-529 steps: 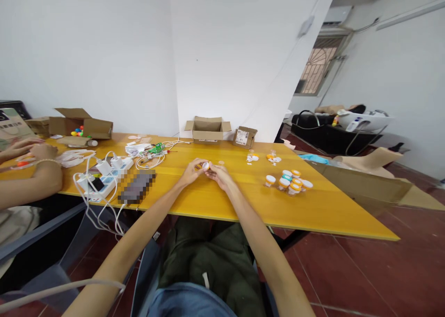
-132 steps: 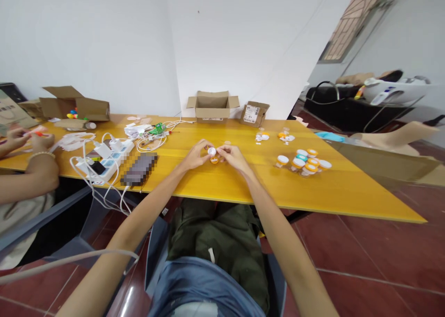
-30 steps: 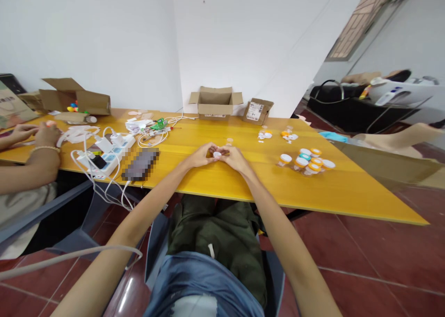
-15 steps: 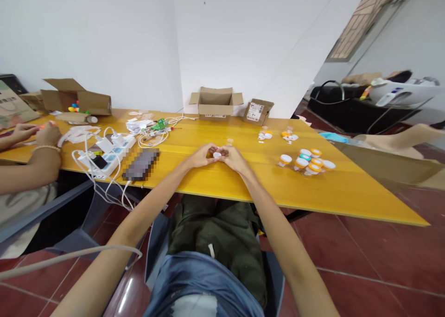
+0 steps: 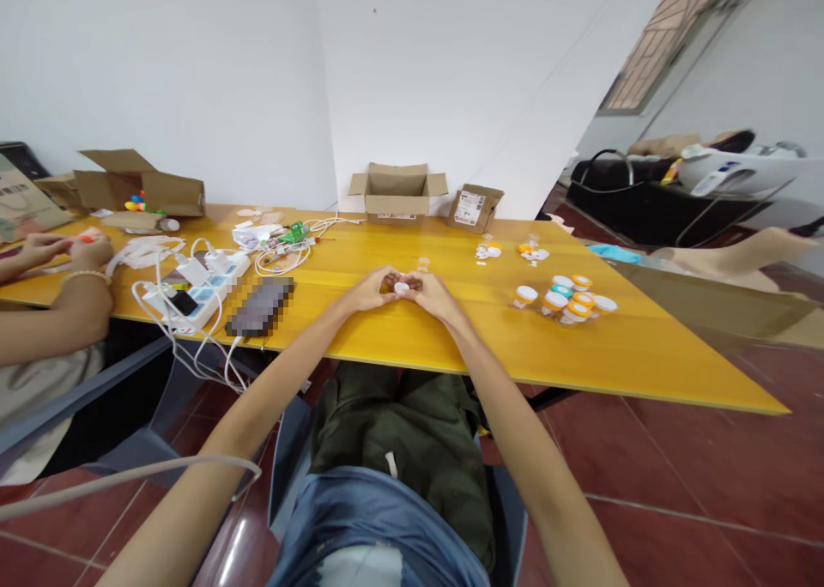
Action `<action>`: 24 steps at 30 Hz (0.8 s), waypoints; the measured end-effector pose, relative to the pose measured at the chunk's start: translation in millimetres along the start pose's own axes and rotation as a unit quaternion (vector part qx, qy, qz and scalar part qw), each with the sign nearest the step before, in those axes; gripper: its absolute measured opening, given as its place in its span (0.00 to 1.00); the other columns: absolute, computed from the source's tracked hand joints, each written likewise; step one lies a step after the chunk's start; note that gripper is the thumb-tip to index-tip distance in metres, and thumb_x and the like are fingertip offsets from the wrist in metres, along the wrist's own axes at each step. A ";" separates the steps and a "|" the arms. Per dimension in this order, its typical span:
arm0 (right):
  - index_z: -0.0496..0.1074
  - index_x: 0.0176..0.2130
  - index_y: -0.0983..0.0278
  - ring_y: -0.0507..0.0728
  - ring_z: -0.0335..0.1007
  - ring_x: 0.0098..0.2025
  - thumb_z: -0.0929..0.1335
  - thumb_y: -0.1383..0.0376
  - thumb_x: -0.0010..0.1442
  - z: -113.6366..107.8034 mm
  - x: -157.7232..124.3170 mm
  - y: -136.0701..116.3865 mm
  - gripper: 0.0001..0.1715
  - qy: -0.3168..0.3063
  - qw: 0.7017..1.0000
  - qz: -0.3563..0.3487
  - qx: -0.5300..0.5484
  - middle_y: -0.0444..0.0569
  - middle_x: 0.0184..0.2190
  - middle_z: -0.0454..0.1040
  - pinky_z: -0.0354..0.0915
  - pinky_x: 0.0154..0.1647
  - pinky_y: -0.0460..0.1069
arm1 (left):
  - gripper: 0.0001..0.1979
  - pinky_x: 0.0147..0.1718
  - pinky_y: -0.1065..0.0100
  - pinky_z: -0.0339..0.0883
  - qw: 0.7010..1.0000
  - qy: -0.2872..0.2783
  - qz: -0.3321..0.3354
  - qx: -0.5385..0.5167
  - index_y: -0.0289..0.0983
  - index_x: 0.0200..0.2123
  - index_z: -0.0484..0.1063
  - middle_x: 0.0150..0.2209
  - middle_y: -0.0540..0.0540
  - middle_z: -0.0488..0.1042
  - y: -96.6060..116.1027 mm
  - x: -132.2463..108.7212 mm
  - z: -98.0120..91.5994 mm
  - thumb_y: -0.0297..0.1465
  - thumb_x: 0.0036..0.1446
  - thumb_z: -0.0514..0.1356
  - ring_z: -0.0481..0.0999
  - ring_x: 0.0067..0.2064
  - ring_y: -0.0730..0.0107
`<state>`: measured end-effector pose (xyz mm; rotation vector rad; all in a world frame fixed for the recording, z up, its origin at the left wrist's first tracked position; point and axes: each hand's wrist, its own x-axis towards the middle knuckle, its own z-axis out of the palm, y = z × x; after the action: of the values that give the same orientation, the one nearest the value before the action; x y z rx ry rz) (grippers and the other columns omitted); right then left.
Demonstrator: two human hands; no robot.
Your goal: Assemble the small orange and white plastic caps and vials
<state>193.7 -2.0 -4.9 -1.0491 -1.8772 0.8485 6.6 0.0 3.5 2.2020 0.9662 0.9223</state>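
Observation:
Over the near part of the yellow table, my left hand point(image 5: 373, 288) and my right hand point(image 5: 427, 292) meet at the fingertips. Between them is a small round white disc point(image 5: 401, 288), perhaps a lid piece, which the fingers of both hands grip at its edges. What lies under the disc is hidden by the fingers. Just behind my right hand stands a small clear container point(image 5: 423, 263). To the right, a group of small jars point(image 5: 572, 299) has white, orange and teal lids. One white-lidded jar point(image 5: 524, 296) stands slightly apart on their left.
Loose white and orange lid parts point(image 5: 489, 251) lie at the back right. An open cardboard box point(image 5: 397, 202) and a smaller box point(image 5: 475, 208) stand against the wall. On the left are a phone point(image 5: 261, 305), a power strip point(image 5: 219, 291) with cables and a co-worker's hands point(image 5: 90, 252).
My hands stay together around the white disc, with only slight finger movement. The view has shifted slightly. The co-worker's hands at left have moved a little.

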 end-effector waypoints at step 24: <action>0.77 0.33 0.62 0.58 0.80 0.37 0.73 0.65 0.52 0.8 0.4 0.2 0.04 0.001 1.000 -0.001 0.014 0.47 0.33 0.82 0.74 0.44 0.54 | 0.13 0.50 0.59 0.70 1.000 -0.001 0.005 0.013 0.37 0.43 0.74 0.42 0.44 0.79 2.2 0.5 -1.5 0.33 0.55 0.67 0.77 0.45 0.64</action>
<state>192.9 -1.7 -5.3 -1.0318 -1.8591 0.8690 6.6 -0.6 6.1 2.2306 0.9709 0.9165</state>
